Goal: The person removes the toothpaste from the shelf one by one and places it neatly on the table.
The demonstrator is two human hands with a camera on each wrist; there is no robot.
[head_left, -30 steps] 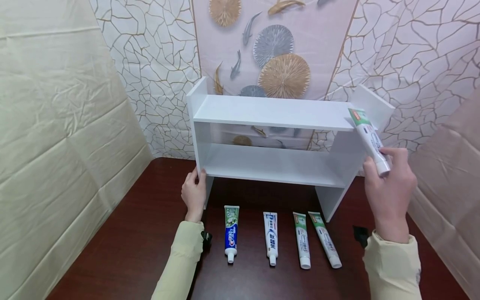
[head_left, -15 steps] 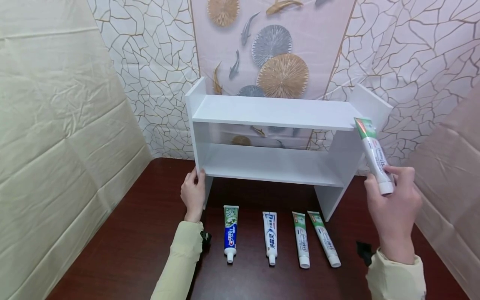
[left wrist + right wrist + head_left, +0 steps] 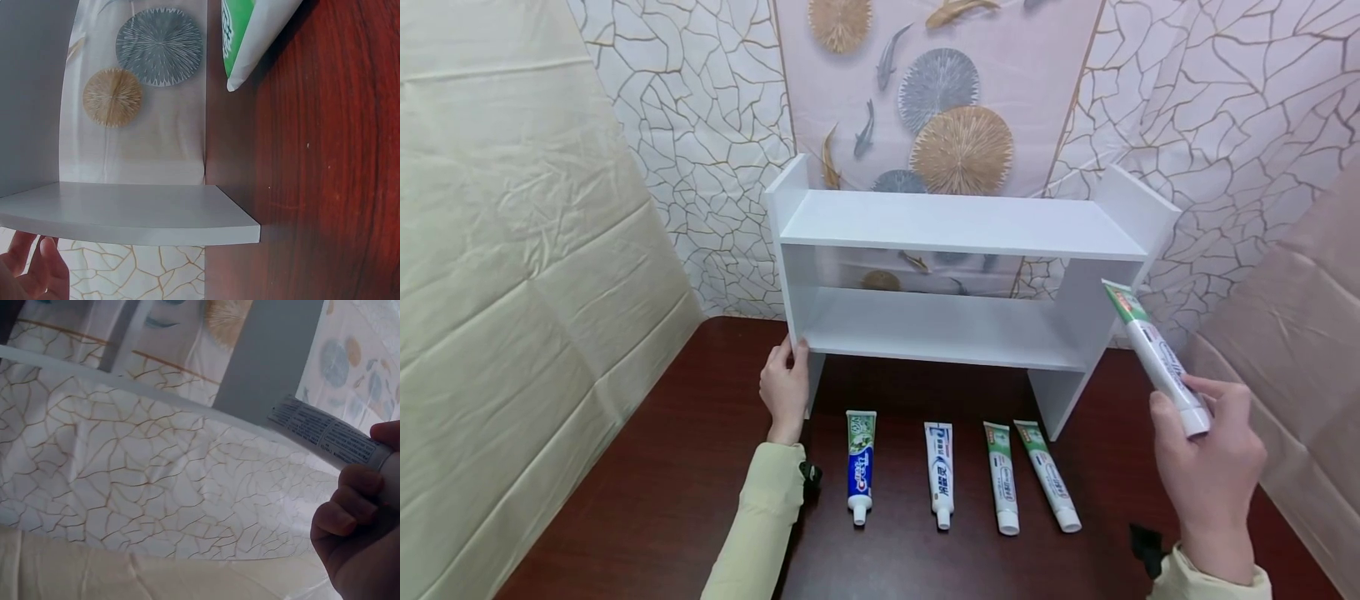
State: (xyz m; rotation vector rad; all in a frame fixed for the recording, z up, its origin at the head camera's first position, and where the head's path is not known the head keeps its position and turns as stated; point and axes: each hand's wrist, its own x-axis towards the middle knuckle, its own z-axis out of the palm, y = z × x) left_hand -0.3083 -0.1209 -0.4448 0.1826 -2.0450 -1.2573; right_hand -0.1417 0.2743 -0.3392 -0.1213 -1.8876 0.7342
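Observation:
My right hand [image 3: 1210,454] pinches a white toothpaste tube [image 3: 1157,358] with a green end near its cap, in the air right of the shelf. The right wrist view shows the printed back of this tube [image 3: 325,434] between thumb and fingers. At the left, my left hand [image 3: 786,387] grips the lower edge of the side panel of a white two-tier shelf [image 3: 940,223]. On the table in front lie a blue-green toothpaste tube [image 3: 861,467], a white-blue toothpaste tube [image 3: 940,475] and two white-green toothpaste tubes [image 3: 1002,479], caps toward me.
The dark red-brown table [image 3: 647,467] bears the shelf. Behind stands a patterned backdrop [image 3: 715,150], with a cream cloth [image 3: 535,208] along the left side. The shelf's right panel [image 3: 1090,333] stands close to the held tube.
My right hand has come down and a little to the right with the toothpaste tube, away from the upper tier. My left hand stays on the shelf panel.

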